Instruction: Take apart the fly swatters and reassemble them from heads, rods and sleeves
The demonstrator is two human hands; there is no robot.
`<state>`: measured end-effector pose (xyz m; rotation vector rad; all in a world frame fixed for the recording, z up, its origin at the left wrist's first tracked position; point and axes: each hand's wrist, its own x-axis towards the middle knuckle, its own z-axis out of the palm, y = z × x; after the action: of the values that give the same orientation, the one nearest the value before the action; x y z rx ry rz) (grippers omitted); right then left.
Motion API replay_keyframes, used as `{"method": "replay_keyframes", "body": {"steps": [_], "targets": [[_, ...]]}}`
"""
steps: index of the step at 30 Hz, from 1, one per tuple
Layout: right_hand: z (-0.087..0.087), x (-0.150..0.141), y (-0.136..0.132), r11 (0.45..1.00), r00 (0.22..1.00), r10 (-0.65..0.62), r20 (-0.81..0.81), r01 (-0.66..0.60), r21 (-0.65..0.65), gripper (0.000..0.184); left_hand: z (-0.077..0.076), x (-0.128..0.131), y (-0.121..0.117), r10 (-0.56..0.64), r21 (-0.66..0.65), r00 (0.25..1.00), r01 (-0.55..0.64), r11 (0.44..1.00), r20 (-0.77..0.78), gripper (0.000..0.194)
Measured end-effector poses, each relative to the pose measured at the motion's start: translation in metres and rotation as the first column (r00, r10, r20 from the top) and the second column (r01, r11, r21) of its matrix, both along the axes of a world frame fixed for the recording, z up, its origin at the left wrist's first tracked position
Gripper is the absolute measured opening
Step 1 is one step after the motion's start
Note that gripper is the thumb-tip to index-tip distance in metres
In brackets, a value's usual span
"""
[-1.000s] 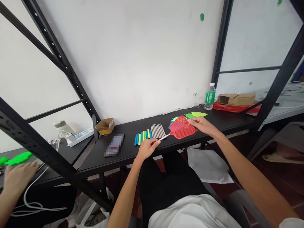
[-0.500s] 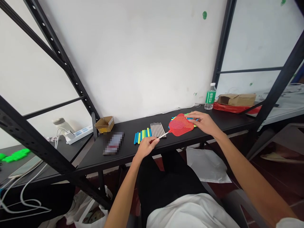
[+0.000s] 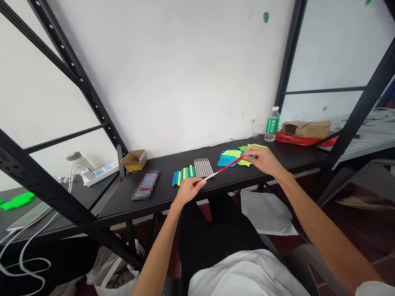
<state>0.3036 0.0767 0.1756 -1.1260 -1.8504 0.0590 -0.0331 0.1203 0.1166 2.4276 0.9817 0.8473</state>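
I hold a red fly swatter point(image 3: 228, 165) over the black table point(image 3: 160, 197). Its head is turned edge-on, so it shows as a thin red line. My left hand point(image 3: 188, 190) is closed on the metal rod end of the swatter. My right hand point(image 3: 262, 158) pinches the far edge of the red head. Under the head lies a pile of blue and yellow-green swatter heads point(image 3: 231, 158). A row of metal rods point(image 3: 203, 167) and a row of blue, green and yellow handle sleeves point(image 3: 182, 176) lie just beyond my left hand.
A small open cardboard box point(image 3: 133, 160) and a flat blurred packet point(image 3: 145, 186) lie to the left. A green-labelled water bottle point(image 3: 272, 125) and a brown carton on red trays point(image 3: 305, 132) stand at the right. Black shelf posts point(image 3: 77, 82) flank the table. Green parts point(image 3: 17, 200) and cables lie far left.
The red swatter head has been turned from flat to edge-on, uncovering the blue and yellow-green heads beneath. Another person's hand at far left, seen a second ago, has gone from view.
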Motion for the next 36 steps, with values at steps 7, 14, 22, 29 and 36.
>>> {"method": "replay_keyframes", "body": {"steps": [7, 14, 22, 29, 36], "targets": [[0.001, -0.002, -0.002, 0.994, 0.998, 0.012, 0.059, -0.006, -0.106, 0.029, 0.001, 0.000, 0.000, 0.038, 0.045, 0.999, -0.036, 0.998, -0.029, 0.049], [-0.012, 0.007, 0.008, 0.945, 0.997, 0.083, 0.008, -0.076, -0.318, 0.034, -0.001, 0.001, -0.002, 0.079, 0.103, 0.991, -0.068, 0.992, -0.109, 0.049], [-0.023, 0.011, 0.016, 0.841, 0.992, 0.109, -0.057, -0.123, -0.527, 0.041, -0.003, 0.001, 0.000, 0.113, 0.150, 0.981, -0.088, 0.985, -0.161, 0.051], [-0.022, 0.002, 0.012, 0.795, 0.967, 0.096, -0.236, -0.217, -0.566, 0.050, -0.003, 0.001, -0.002, 0.100, 0.136, 0.984, -0.080, 0.987, -0.146, 0.044], [-0.024, -0.014, 0.013, 0.768, 0.875, 0.023, -0.484, -0.325, -0.551, 0.050, -0.004, 0.002, 0.000, 0.094, 0.103, 0.990, -0.083, 0.991, -0.104, 0.042]]}}
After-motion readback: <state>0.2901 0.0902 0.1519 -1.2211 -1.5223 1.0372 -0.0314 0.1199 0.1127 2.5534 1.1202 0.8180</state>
